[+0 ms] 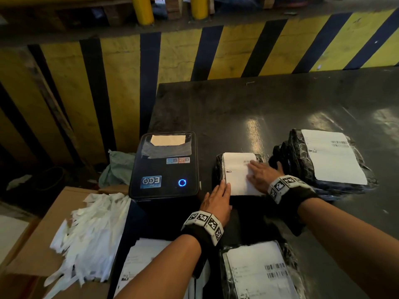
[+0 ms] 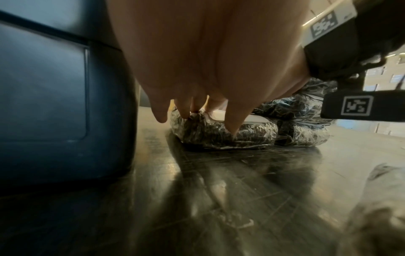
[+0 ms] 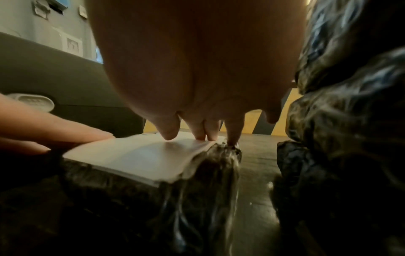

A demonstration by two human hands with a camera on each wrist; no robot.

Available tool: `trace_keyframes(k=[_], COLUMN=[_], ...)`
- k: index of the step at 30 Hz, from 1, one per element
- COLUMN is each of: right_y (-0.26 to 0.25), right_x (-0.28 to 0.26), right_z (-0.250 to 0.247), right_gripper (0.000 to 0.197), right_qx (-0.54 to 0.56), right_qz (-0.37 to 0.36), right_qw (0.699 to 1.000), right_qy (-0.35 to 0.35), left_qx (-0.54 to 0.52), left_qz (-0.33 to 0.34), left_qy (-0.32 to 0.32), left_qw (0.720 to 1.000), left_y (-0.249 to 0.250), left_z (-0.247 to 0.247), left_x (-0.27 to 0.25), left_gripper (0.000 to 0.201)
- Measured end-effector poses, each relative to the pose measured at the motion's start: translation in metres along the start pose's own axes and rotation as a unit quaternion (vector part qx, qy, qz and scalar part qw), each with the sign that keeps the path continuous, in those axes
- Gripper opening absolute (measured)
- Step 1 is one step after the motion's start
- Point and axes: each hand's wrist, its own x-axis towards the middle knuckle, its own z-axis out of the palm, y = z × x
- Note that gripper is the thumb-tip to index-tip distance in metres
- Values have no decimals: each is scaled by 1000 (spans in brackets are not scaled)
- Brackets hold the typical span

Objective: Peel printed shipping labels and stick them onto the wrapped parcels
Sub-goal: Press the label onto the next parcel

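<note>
- Label print [image 1: 248, 162]: barcode and text too small to read.
- Near labelled parcel [image 1: 259, 275]: cut off by the bottom edge of the head view.
- Label sheets [image 1: 138, 262]: partly hidden under the left forearm, cut by the bottom edge.
- Printer [image 2: 54, 104]: cropped at the left edge in the left wrist view; blurred.
- Stacked parcels [image 3: 350, 121]: blurred and cut off at the right edge in the right wrist view.
- Counter [image 2: 241, 199]: foreground out of focus.

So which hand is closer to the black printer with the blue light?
Left. The left hand rests on the label's near-left edge, right beside the printer. The right hand presses the label's right side, farther from the printer, next to the stacked parcels.
</note>
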Motion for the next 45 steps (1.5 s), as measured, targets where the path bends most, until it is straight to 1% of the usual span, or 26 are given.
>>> trace_keyframes(k=[2,4,6,8,10,13,16,17,19,21,23,26,29,32,35,36,38,40,41,43,45], right_y=[-8,-28,-47,-50,-35,-3,8,4,-13,-32,-37,-20,-7,-4,-8,-14,-30,-43,-44,-33,-17], right_x=[1,-1,-5,-8,-8,-8,-5,-3,-6,-11,-18,-23,-28,-31,-30,-29,-28,-28,-30,-33,-37], right_z=[-7,-9,-4,2,5,4,-4,-8,-10,-3,6,10,9,8,2,-1,-6,-2,2,10,14], right_gripper=[54,52,53,54,54,52,47,45,47,51,54,55,54,55,56,56,56,56,56,56,57], right_qx=[-13,-19,-24,-28,-24,-11,-9,-21,-44,-59,-66,-73,-64,-65,-87,-92,-102,-108,-106,-99,-85], right_qz=[0,-46,-98,-114,-102,-51,-13,-17,-55,-109,-128,-105,-72,-54,-42,-47,-84,-123,-131,-127,-105], right_qw=[1000,998,994,993,994,998,1000,999,997,992,990,992,995,996,995,995,991,986,986,987,991], right_qy=[7,29,34,32,30,17,21,28,30,12,-5,-2,-13,-19,-4,-2,-10,-18,-16,-5,-3], left_qx=[0,5,9,10,13,13,16,17,19,21,21,28,32,35,45,46,45,48,49,54,57], left_qz=[0,-1,0,0,3,9,10,10,10,9,8,8,8,9,8,7,3,-1,-1,-1,0], left_qy=[-1,-3,1,5,8,14,16,14,7,9,10,12,8,3,3,4,-1,-5,-7,-3,-4], left_qw=[1000,1000,1000,1000,1000,1000,1000,1000,1000,1000,1000,1000,999,999,999,999,999,999,999,999,998], left_y=[1,1,1,0,-1,-3,-3,-3,-3,-3,-3,-3,-5,-5,-5,-5,-3,-2,-2,-2,-4], left_z=[0,0,0,1,2,4,4,4,4,4,5,5,4,2,1,1,0,0,0,1,1], left_x=[0,2,3,4,2,1,1,2,2,2,2,1,1,-2,-4,-5,-6,-7,-7,-5,-5], left_gripper=[68,68,68,68,70,69,70,70,71,72,73,73,76,78,78,77,75,77,78,78,79])
